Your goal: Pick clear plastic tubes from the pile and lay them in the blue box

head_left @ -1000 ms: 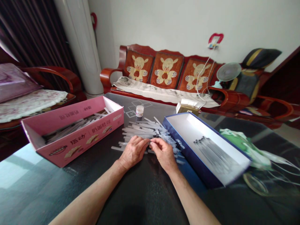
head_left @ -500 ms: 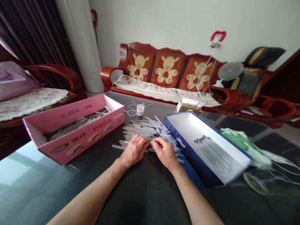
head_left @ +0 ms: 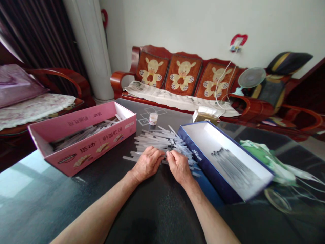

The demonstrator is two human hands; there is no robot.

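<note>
My left hand [head_left: 149,162] is closed, its fingers curled together at the near edge of a pile of thin, whitish translucent plastic tubes [head_left: 147,139]. Close beside it, nearly fingertip to fingertip, my right hand [head_left: 179,166] is closed too, with the thumb pressed on the curled fingers. Whatever the fingers pinch is too small and too hidden to make out. Small dark bits show among the tubes just beyond the hands. To the right, a blue box [head_left: 210,179] with a white inside holds a row of similar tubes with dark ends [head_left: 228,166].
A long pink box [head_left: 83,149] with more tubes stands on the left of the dark glossy table [head_left: 101,200]. Behind the pile is a small white cup [head_left: 153,118]. A tissue box [head_left: 205,116], a green-and-white plastic bag [head_left: 266,159] and a tape roll [head_left: 278,200] lie rightward.
The view has shifted slightly, moving everything a little to the right. My fingers have curled in more, and the right thumb has turned. Both hands stay close together at the pile.
</note>
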